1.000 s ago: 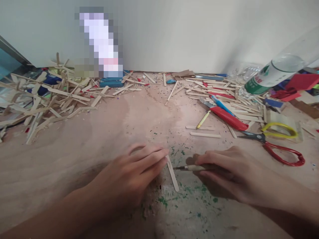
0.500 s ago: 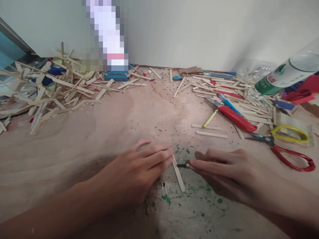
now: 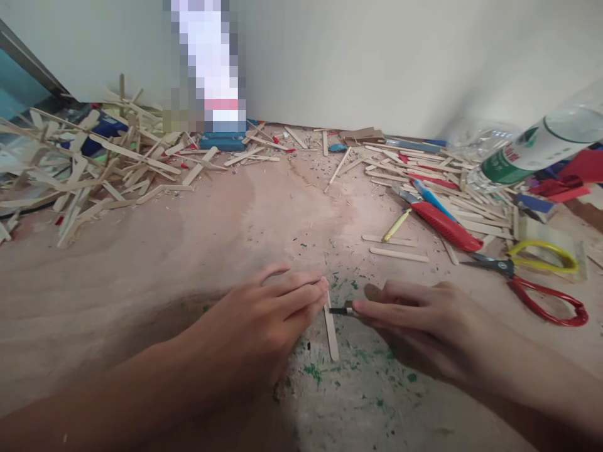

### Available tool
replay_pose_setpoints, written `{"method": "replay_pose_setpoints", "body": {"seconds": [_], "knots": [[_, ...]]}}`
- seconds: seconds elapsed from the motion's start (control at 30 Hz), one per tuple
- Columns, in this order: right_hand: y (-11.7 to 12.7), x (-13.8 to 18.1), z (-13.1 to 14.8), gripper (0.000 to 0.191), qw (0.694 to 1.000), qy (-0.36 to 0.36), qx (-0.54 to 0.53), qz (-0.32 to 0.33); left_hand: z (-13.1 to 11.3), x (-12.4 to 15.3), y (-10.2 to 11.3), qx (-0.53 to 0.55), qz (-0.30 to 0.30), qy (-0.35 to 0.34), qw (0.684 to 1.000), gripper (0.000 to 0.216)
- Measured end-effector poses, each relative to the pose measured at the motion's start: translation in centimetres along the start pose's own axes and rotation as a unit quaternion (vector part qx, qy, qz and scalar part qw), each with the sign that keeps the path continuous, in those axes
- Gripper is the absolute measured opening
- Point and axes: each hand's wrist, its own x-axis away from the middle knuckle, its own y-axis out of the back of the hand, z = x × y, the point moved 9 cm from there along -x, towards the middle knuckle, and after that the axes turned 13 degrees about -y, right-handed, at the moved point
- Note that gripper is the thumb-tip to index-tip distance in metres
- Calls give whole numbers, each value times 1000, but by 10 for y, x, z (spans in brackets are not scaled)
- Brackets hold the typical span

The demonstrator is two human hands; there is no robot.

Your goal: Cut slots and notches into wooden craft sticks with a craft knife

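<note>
A flat wooden craft stick lies on the table, its near end pointing towards me. My left hand presses the stick's far end down, its fingers mostly together and hiding that end. From the right, my right hand is closed around a small carving knife with a dark blade and a metal collar; most of its handle is hidden by the hand. The blade tip meets the stick's right edge just below my left fingertips.
A large pile of craft sticks lies at the far left. On the right are scissors, a red utility knife, more sticks and a tilted plastic bottle. Green flecks dot the wooden table.
The stick's near end has swung slightly left, so it lies straighter. My right hand and the knife have shifted a little left; my left hand stays on the stick.
</note>
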Motion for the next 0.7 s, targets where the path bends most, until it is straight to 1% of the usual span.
{"method": "replay_pose_setpoints", "body": {"seconds": [0.1,0.27,0.33,0.4,0.47,0.53,0.6,0.7], "knots": [[0,-2,4,43,999,35,-4,-4,1,-2,1,3,2,-1,1000,45],[-3,-4,5,43,999,38,3,-14,-2,-14,11,-5,-3,-10,1000,32],[-4,-4,8,43,999,36,33,-11,-2,-16,12,-7,5,-9,1000,32],[-5,-4,11,43,997,38,60,-2,-2,-17,13,-11,-5,-4,1000,36],[-5,-3,12,43,998,50,45,12,0,-15,12,-10,-19,0,1000,41],[0,-2,11,43,998,56,5,12,1,-13,12,-4,-31,2,999,44],[3,-1,7,42,998,53,-14,12,3,-13,10,5,-22,0,1000,43],[2,0,2,43,999,44,-10,16,4,-14,12,10,-8,-4,1000,36]]}}
